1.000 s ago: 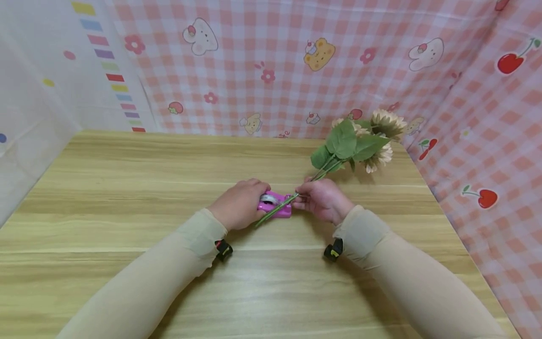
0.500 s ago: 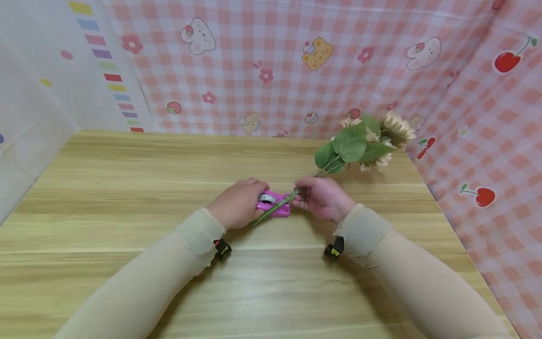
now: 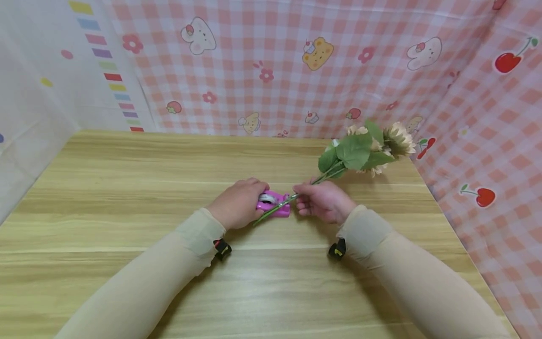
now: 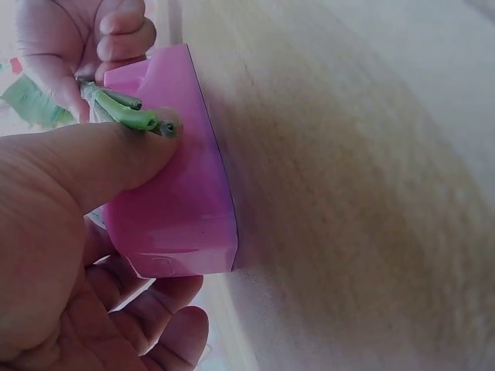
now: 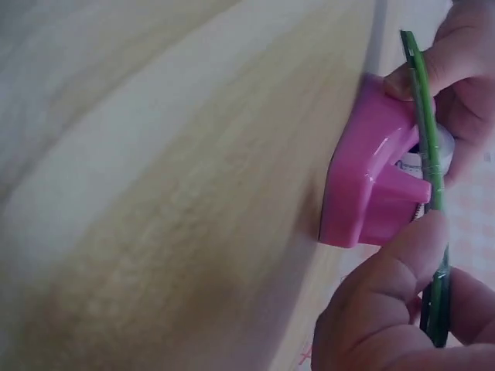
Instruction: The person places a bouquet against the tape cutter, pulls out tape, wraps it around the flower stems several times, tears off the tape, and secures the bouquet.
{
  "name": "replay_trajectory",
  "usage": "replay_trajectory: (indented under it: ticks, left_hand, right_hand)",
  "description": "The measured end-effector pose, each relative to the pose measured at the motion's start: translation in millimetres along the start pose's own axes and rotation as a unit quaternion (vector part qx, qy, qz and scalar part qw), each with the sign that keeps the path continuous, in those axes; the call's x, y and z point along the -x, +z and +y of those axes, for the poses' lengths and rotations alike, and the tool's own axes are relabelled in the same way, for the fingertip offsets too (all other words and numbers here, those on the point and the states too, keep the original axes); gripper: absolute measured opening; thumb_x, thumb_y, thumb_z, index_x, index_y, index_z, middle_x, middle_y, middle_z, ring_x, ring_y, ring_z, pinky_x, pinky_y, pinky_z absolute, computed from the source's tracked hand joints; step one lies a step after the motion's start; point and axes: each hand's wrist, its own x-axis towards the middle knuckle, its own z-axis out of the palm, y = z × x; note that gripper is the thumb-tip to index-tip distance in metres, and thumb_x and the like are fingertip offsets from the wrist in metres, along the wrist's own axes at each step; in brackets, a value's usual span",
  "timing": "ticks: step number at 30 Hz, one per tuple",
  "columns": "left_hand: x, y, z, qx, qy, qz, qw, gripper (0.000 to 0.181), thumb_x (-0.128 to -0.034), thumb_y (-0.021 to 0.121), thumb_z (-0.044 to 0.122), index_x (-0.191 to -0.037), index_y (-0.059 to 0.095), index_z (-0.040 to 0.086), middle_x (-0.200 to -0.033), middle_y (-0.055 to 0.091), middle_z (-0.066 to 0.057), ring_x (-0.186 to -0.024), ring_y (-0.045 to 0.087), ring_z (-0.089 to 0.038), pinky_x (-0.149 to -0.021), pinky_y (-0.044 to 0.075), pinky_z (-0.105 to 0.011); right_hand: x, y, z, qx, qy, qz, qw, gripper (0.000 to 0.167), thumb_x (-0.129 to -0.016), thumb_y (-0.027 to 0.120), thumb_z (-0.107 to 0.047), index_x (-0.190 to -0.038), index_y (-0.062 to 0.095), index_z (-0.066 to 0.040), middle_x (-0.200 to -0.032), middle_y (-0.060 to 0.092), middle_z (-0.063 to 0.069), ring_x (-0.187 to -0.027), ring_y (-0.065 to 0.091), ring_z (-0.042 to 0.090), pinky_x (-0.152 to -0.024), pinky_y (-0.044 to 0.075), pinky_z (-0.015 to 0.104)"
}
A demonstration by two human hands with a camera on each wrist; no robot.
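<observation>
My left hand (image 3: 238, 203) grips a pink tape dispenser (image 4: 182, 205) standing on the table, thumb on its near side and fingers beyond. A roll of tape (image 3: 267, 198) sits in it. My right hand (image 3: 325, 201) pinches the green stems of a bunch of artificial flowers (image 3: 354, 150) between thumb and fingers. These stems (image 5: 430, 131) slant across the top of the dispenser, and their cut ends reach past my left thumb. Shiny clear tape seems to lie around them in the right wrist view. Cream blooms and broad leaves point to the back right.
The wood-grain table (image 3: 127, 188) runs back to a pink checked cloth (image 3: 271, 52) with printed animals. Similar cloth hangs on the right, near the blooms, and a white one (image 3: 34, 84) on the left.
The flower heads have swung slightly right and lower, turning with the stems. My right hand has shifted a little and its fingers have changed position on the stems. The left hand keeps its hold.
</observation>
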Motion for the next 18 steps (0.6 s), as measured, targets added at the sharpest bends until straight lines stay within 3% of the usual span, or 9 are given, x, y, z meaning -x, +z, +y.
replay_trajectory:
  ticks: [5,13,18]
  left_hand:
    - [0.9,-0.7,0.9,0.003,-0.002,-0.001,1.0,0.061,-0.0981,0.076,0.032,-0.149,0.055,0.006,-0.15,0.058,-0.012,-0.139,0.055,-0.03,-0.122,0.044,-0.044]
    - [0.3,0.1,-0.5,0.003,-0.001,0.001,1.0,0.06,-0.0992,0.074,0.032,-0.15,0.054,0.006,-0.151,0.058,-0.012,-0.139,0.056,-0.031,-0.122,0.044,-0.045]
    - [0.3,0.1,-0.9,0.003,0.001,-0.001,1.0,0.061,-0.0995,0.074,0.033,-0.15,0.054,0.006,-0.152,0.057,-0.012,-0.14,0.055,-0.032,-0.124,0.043,-0.045]
  right_hand:
    - [0.4,-0.3,0.2,-0.013,-0.009,-0.003,0.9999,0.021,-0.105,0.062,-0.009,-0.084,0.066,-0.01,-0.074,0.07,0.003,-0.066,0.066,0.013,-0.067,0.062,0.025]
    - [3.3,5.2,1.8,-0.069,-0.028,0.009,0.9971,0.014,-0.104,0.059,0.0,-0.091,0.062,-0.005,-0.076,0.07,0.002,-0.068,0.068,0.01,-0.07,0.063,0.021]
    - [2.7,4.5,3.3,-0.076,-0.035,0.008,0.9965,0.012,-0.105,0.056,0.003,-0.094,0.058,-0.004,-0.079,0.07,0.003,-0.073,0.069,0.012,-0.075,0.064,0.023]
